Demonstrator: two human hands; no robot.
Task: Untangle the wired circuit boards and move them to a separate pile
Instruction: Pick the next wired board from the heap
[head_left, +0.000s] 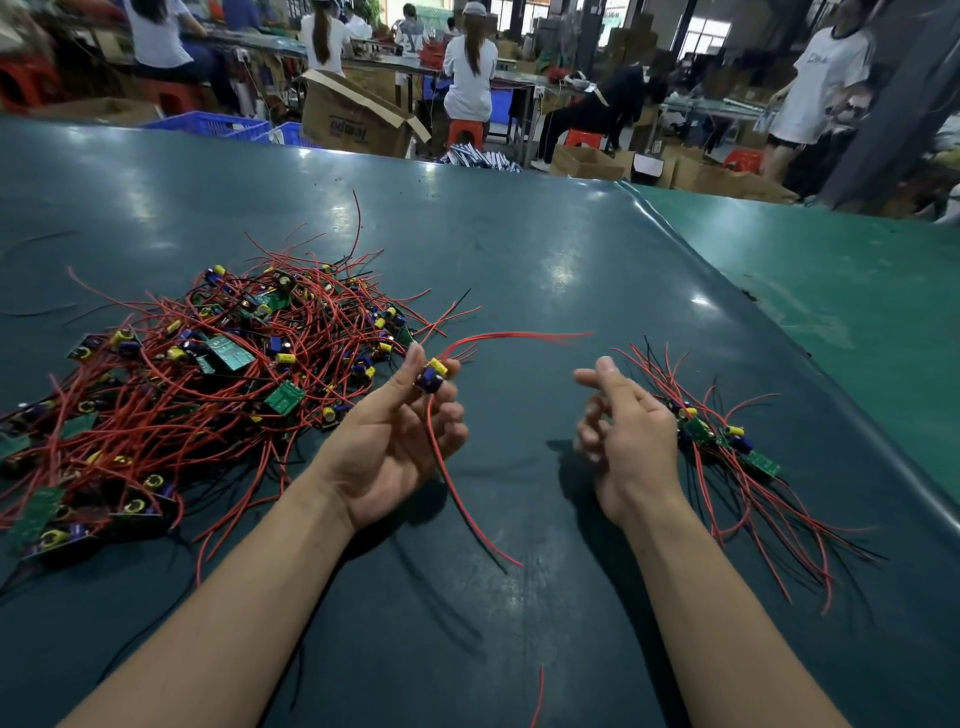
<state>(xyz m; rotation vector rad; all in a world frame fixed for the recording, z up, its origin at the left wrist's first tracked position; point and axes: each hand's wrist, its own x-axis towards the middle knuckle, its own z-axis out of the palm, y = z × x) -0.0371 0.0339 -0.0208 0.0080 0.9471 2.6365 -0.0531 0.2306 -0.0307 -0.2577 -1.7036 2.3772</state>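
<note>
Head view: two bare hands above a dark green table (519, 270), one wired board held, piles on either side.

Bare table surface lies between the forearms and runs to the far edge, where a lighter green table (831, 291) adjoins on the right. The left hand (395, 431) pinches a wired circuit board (432, 375), its red wires trailing down and away. The right hand (623, 426) hangs loosely curled, holding nothing, just beside the small sorted pile (727, 447). The tangled pile (208, 374) sprawls left of the left hand.
</note>
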